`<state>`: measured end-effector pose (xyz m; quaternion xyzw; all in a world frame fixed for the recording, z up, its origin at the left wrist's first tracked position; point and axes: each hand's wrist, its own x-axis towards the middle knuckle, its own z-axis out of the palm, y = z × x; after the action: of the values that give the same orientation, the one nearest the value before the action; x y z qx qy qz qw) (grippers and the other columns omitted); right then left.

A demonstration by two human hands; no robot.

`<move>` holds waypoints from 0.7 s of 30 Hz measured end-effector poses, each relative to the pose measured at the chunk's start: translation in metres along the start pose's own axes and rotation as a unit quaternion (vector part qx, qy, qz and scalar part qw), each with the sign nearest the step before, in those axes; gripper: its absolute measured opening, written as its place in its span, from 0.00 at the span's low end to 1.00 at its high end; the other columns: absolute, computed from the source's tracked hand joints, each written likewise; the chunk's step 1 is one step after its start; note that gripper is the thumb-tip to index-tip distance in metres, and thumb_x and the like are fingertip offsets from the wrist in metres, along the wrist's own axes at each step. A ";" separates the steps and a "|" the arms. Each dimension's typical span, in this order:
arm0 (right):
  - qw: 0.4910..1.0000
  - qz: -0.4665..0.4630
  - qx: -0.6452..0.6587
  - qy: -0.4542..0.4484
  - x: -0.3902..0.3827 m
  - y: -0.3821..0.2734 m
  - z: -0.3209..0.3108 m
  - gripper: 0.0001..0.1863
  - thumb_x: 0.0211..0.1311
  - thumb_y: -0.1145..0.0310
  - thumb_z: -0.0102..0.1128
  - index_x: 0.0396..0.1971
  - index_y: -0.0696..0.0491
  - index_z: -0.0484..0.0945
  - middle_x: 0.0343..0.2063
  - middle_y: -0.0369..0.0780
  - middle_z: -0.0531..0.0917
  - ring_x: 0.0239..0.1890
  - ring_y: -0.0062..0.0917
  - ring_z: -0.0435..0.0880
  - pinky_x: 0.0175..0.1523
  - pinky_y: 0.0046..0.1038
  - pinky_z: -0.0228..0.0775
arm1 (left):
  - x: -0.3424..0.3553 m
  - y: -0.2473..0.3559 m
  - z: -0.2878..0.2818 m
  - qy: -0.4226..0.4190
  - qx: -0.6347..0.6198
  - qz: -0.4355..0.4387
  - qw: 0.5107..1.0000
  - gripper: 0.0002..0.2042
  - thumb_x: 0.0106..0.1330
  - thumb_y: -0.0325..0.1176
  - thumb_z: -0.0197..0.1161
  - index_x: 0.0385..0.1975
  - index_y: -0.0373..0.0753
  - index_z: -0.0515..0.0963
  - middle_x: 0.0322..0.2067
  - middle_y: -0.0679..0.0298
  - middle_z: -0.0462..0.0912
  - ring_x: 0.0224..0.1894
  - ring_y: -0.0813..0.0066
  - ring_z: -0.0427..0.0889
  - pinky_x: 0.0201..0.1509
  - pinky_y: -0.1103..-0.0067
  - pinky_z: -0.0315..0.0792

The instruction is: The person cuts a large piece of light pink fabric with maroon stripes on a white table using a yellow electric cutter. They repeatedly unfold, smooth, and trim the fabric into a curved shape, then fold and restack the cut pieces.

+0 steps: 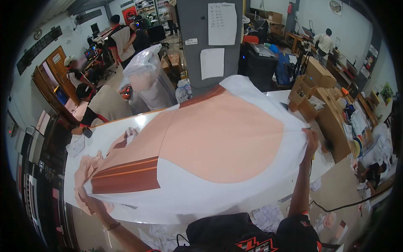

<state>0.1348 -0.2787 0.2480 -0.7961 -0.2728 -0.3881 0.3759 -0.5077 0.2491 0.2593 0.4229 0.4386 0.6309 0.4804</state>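
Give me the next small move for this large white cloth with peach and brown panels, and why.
Probably lower the right hand toward the glossy white table: it and the left hand hold the white, peach-and-brown cloth stretched between them, and the cloth's right side appears lifted rather than lying flat.

The bench (142,121) is white and shiny, with a thin brown edge on its far side. A big white, peach and brown cloth (222,136) is spread over most of it; how much touches is hard to tell. Scrunched-up peach cloth (89,165) lies at the left end, and a white paper (75,147) lies by the far left corner.
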 end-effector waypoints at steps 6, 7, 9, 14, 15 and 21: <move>0.991 -0.024 -0.043 -0.122 -0.102 0.030 0.032 0.23 0.47 0.84 0.61 0.46 0.52 0.89 0.42 0.44 0.80 0.48 0.39 0.80 0.54 0.36 0.74 | 0.019 -0.134 -0.066 -0.099 0.192 0.019 0.976 0.26 0.73 0.29 0.47 0.71 0.37 0.69 0.58 0.55 0.79 0.55 0.64 0.83 0.53 0.74 0.81; 0.989 -0.023 -0.039 -0.138 -0.115 0.032 0.041 0.25 0.46 0.85 0.60 0.46 0.50 0.89 0.44 0.44 0.80 0.49 0.40 0.80 0.55 0.36 0.74 | 0.020 -0.151 -0.073 -0.086 0.190 0.001 0.978 0.27 0.71 0.28 0.47 0.72 0.37 0.68 0.58 0.54 0.78 0.55 0.64 0.83 0.51 0.75 0.81; 0.981 -0.013 -0.036 -0.191 -0.139 0.034 0.049 0.29 0.43 0.86 0.59 0.47 0.48 0.89 0.47 0.44 0.80 0.52 0.42 0.78 0.58 0.37 0.73 | 0.019 -0.180 -0.086 -0.030 0.215 -0.054 0.975 0.29 0.68 0.26 0.47 0.72 0.37 0.67 0.59 0.53 0.77 0.54 0.63 0.84 0.47 0.78 0.82; 0.943 0.009 -0.008 -0.333 -0.177 0.048 0.051 0.30 0.44 0.85 0.59 0.48 0.44 0.89 0.57 0.44 0.78 0.63 0.43 0.74 0.64 0.44 0.69 | -0.019 -0.226 -0.079 -0.028 0.626 0.045 0.778 0.28 0.65 0.26 0.62 0.67 0.33 0.71 0.60 0.39 0.77 0.61 0.35 0.76 0.67 0.52 0.71; 0.927 0.035 -0.013 -0.373 -0.180 0.054 0.051 0.28 0.45 0.84 0.60 0.48 0.44 0.89 0.58 0.44 0.78 0.64 0.43 0.73 0.65 0.45 0.69 | -0.042 -0.238 -0.062 -0.086 0.619 0.107 0.773 0.26 0.65 0.29 0.64 0.64 0.33 0.73 0.60 0.42 0.77 0.61 0.37 0.76 0.67 0.55 0.71; 0.916 0.037 -0.001 -0.400 -0.197 0.089 0.075 0.33 0.66 0.59 0.66 0.70 0.48 0.72 0.70 0.47 0.72 0.73 0.49 0.67 0.74 0.51 0.60 | -0.242 -0.276 0.083 -0.375 0.488 0.208 0.760 0.27 0.62 0.43 0.74 0.60 0.39 0.78 0.58 0.48 0.76 0.60 0.44 0.75 0.66 0.53 0.70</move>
<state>0.1221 -0.2965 0.0199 -0.8949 -0.3700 -0.0235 0.2484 -0.3197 0.0668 -0.0112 0.8838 0.3731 0.2067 0.1924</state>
